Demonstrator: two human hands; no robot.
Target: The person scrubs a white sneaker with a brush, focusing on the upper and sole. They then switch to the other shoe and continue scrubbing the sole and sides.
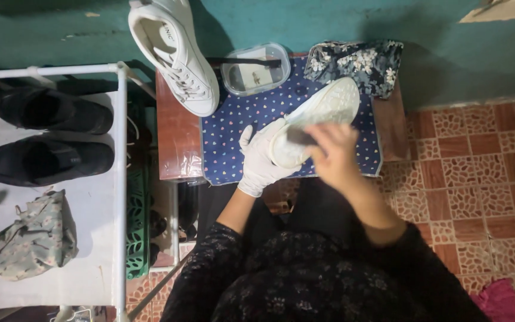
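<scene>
L hand (260,160), gloved, fingers clamped on white shoe (317,119), sole up over dotted cloth (239,131) on tabletop (177,137). R hand (332,149) blurred; fingers closed on dark brush (301,137). Risk: hard scrub twists shoe loose, knocks clear tub (256,70) behind.

On the small table (177,143) lies a cloth (233,128); on the cloth's far edge stands a lidded container (255,70), with a second sneaker (174,53) to its left and a folded fabric bundle (356,62) to its right. Nearer the person, over the cloth, the left hand (260,158) grips a sneaker (317,119) sole-up, the right hand (332,152) touching its sole. Left of the table a rack (99,197) carries two shoes (46,134) side by side, a pouch (31,235) nearer the person.
</scene>
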